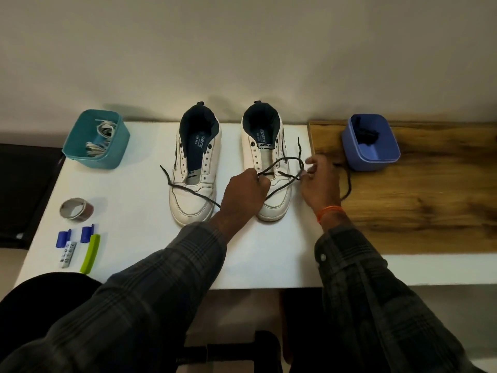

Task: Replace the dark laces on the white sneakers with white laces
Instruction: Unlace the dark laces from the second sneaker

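Dark lace thin, looped over unlaced sneaker; left hand, right hand grip pinching it.

2 long sleeves of dark grey checked cloth, crossed by faint lighter lines in a plaid grid. Left sleeve ending in a loose cuff at the wrist, creased along the forearm. Right sleeve closing in a buttoned cuff, with 1 small pale button near its edge. Orange thread band wound round the right wrist, just beyond the cuff, perhaps of several strands, too blurred to count. Left hand and right hand bare, with no rings or watch showing. Dark trousers, seemingly, at the near edge.
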